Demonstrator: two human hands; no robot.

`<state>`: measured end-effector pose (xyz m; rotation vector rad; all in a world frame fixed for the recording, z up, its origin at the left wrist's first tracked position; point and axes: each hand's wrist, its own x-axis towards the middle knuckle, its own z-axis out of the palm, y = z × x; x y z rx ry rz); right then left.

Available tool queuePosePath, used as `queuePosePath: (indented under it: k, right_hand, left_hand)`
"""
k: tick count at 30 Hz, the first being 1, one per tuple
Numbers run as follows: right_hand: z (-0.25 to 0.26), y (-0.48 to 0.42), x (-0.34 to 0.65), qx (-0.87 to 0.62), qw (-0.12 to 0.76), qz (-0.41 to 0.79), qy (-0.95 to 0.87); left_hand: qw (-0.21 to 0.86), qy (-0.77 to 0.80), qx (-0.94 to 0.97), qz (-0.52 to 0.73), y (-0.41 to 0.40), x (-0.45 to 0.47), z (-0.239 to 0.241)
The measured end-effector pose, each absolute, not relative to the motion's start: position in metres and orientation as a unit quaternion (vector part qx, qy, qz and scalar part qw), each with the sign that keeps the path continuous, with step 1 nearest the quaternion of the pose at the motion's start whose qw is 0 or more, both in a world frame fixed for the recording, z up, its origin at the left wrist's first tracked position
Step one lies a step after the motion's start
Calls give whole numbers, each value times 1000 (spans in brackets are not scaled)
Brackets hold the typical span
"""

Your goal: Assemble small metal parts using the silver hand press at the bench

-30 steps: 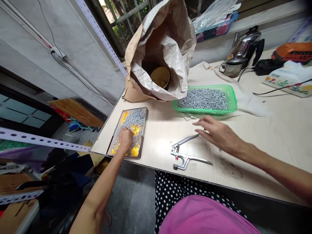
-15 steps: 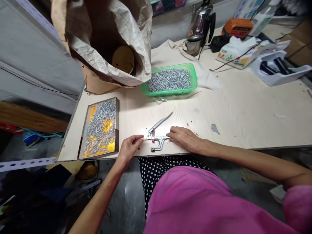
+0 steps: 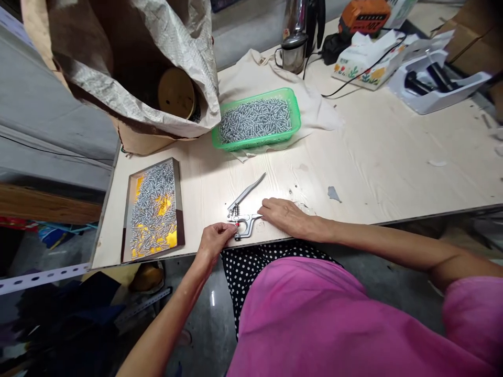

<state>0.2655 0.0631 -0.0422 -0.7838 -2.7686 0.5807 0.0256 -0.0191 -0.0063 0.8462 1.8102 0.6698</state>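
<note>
A pair of silver snap fastener pliers [image 3: 247,217] lies on the table near its front edge, its spring-loaded lever sticking up and away from the other handle. My right hand [image 3: 288,217] rests on the tabletop with its fingertips closed on the end of the lower handle. My left hand [image 3: 216,239] is at the jaw end, thumb and forefinger pinched beside the red-tipped jaw. Whatever lies between those fingertips is too small to make out. Left of that hand, a shallow tray [image 3: 181,220] holds many small metal pieces over a yellow bottom.
Behind the pliers stands a green basket [image 3: 296,107] full of small metal pieces. A large open sack [image 3: 196,68] leans at the back left. A metal mug [image 3: 294,52], a tissue box [image 3: 361,68], an orange battery [image 3: 363,18] and a white tray [image 3: 428,102] occupy the back right.
My left hand has moved in to the pliers' jaw from just left of it. My right hand keeps its place on the handle. The camera view has shifted.
</note>
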Motion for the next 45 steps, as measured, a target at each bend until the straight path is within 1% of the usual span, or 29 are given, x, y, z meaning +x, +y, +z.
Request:
queuePosePath:
  k: [8, 14, 18, 24, 29, 34, 39, 42, 43, 45]
  right_hand:
    - [-40, 62, 265, -266, 77, 200, -940]
    - [-37, 63, 267, -256, 101, 195, -941]
    - [-33, 63, 268, -252, 91, 197, -943]
    - [-33, 65, 268, -241, 68, 191, -949]
    - [-34, 91, 266, -229, 101, 164, -954]
    - [-32, 117, 257, -200, 54, 143, -968]
    - [-27, 116, 253, -205, 41, 129, -969]
    - [-24, 110, 254, -219, 44, 131, -966]
    - [-23, 108, 255, -220, 46, 133, -965]
    - [-21, 105, 255, -217, 50, 137, -965]
  left_hand:
    - [498, 764, 332, 243, -15, 27, -3]
    - [515, 762, 346, 186, -8, 18, -7]
    - [514, 756, 371, 163, -9, 15, -11]
    - [530, 745, 366, 174, -12, 18, -10]
    - [523, 746, 372, 175, -16, 21, -7]
    - [520, 750, 367, 182, -17, 23, -6]
    - [511, 753, 377, 172, -17, 21, -10]
    - [470, 765, 417, 145, -22, 19, -10]
    - [431, 771, 448, 137, -24, 20, -9]
    - [319, 771, 535, 134, -27, 25, -6]
